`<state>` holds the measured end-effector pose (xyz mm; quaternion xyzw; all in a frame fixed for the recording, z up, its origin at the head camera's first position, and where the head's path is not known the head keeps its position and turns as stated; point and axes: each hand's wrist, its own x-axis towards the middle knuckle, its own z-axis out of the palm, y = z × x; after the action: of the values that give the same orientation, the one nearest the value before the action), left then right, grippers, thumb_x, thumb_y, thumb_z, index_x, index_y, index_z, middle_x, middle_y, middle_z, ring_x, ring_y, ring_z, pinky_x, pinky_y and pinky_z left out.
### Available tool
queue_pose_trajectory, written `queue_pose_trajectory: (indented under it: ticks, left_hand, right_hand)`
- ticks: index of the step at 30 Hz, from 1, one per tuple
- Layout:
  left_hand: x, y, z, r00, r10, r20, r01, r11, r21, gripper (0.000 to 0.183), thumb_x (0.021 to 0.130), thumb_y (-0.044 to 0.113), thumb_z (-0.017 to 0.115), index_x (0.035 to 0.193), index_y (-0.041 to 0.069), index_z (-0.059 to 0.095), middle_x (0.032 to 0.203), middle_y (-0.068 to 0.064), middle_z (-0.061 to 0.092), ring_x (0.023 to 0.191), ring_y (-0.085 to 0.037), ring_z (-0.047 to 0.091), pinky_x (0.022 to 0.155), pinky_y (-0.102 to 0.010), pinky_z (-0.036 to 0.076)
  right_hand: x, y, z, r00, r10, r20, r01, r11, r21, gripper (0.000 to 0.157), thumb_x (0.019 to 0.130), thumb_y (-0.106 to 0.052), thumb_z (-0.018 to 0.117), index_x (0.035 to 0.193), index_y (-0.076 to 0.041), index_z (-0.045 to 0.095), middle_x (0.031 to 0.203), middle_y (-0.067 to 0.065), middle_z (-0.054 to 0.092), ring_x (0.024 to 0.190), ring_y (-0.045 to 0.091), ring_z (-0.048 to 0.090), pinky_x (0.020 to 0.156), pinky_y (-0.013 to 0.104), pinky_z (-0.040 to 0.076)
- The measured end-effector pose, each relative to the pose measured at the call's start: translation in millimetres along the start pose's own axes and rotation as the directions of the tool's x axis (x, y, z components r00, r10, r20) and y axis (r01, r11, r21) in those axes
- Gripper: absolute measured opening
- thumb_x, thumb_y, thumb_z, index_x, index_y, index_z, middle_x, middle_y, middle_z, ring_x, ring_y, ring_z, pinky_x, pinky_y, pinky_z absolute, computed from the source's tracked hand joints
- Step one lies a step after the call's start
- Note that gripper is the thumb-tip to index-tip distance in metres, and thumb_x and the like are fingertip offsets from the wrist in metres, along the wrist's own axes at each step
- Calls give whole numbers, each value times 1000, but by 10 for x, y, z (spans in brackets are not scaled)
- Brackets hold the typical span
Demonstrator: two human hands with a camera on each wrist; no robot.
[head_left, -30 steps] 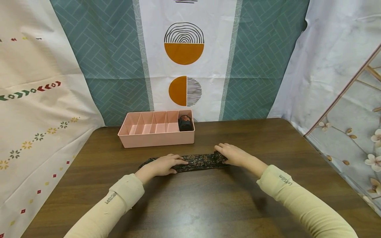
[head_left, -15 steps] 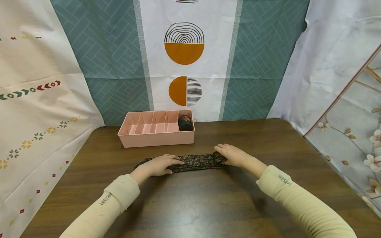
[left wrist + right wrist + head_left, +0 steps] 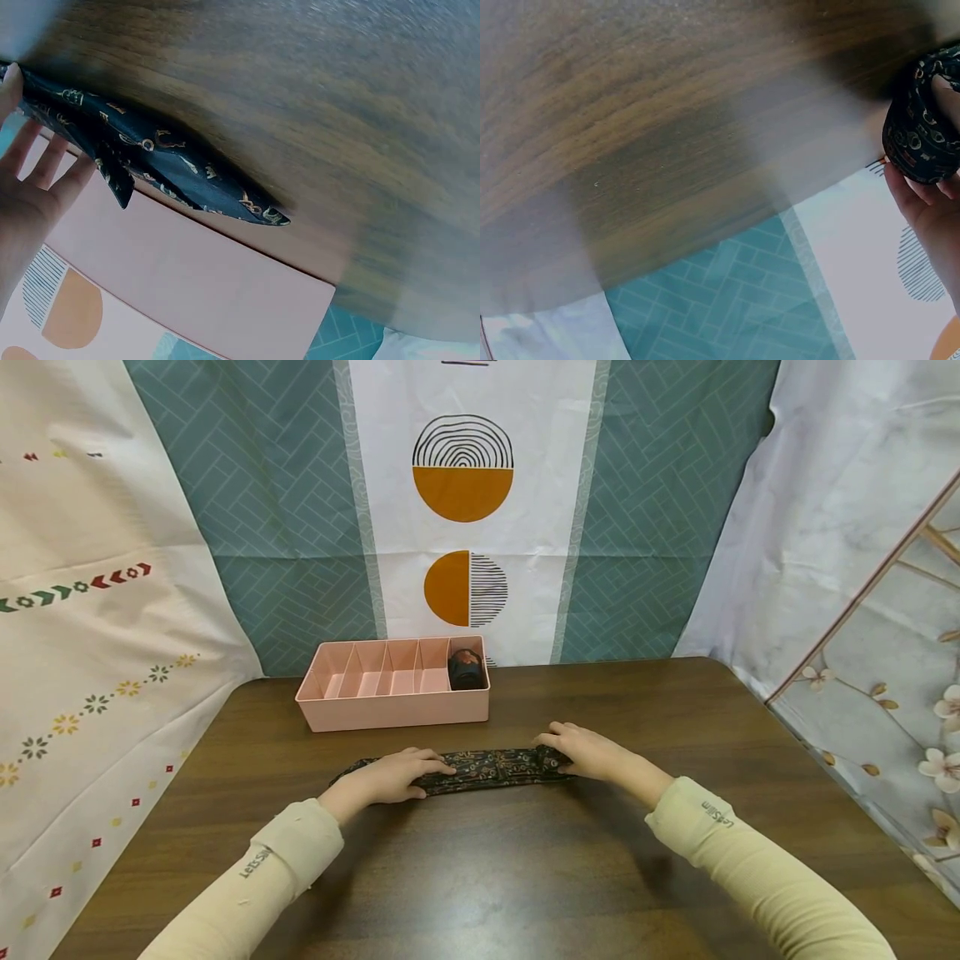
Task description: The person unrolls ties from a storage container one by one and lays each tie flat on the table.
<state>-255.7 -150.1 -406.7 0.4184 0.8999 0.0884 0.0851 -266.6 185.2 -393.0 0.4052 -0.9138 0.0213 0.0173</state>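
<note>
A black patterned scarf [image 3: 480, 767], folded into a long narrow strip, lies across the middle of the table. My left hand [image 3: 397, 775] lies over its left part; in the left wrist view the thumb and fingers sit on opposite edges of the strip [image 3: 180, 157]. Beyond that hand its left end runs to a point, with one loose corner sticking out. The right end is rolled up, and my right hand [image 3: 588, 750] holds this roll [image 3: 919, 139] between thumb and fingers. Part of the roll is hidden by the hand.
Behind the scarf stands a pink divided box [image 3: 397, 712]. Its far right compartment holds a dark roll [image 3: 466, 670] with an orange motif. The brown wooden table [image 3: 480, 868] ends at hanging patterned curtains [image 3: 645, 527] at the back and sides.
My left hand has slid left, and the scarf's pointed end and creases have shifted left with it. The right hand stays almost in place; the roll under it has moved slightly left.
</note>
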Motion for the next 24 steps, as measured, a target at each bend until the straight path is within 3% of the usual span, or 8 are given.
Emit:
queue_pose_trajectory:
  ticks: [8, 14, 24]
  left_hand:
    - [-82, -55, 7, 1000, -18, 4, 18, 1000, -18, 49, 85, 6, 68, 131, 14, 56, 132, -14, 52, 122, -35, 48, 97, -52, 44]
    - [-105, -71, 4, 1000, -18, -4, 18, 1000, -20, 49, 84, 5, 68, 131, 14, 56, 131, -13, 52, 122, -36, 48, 95, -52, 45]
    - [-16, -21, -25, 997, -82, 11, 82, 995, -58, 48, 84, 7, 70, 129, 15, 57, 130, -13, 53, 122, -35, 48, 98, -51, 43]
  right_hand:
    - [7, 11, 37, 999, 32, 21, -33, 999, 16, 47, 78, -10, 76, 117, -3, 51, 117, 17, 56, 108, 35, 58, 92, 45, 50]
    - [16, -11, 35, 1000, 16, 6, -16, 1000, 21, 49, 76, -8, 77, 118, -5, 52, 112, 14, 57, 102, 31, 59, 86, 41, 52]
    - [5, 7, 18, 999, -26, -26, 28, 999, 45, 54, 73, -1, 78, 121, -4, 54, 108, 11, 57, 99, 30, 58, 87, 41, 51]
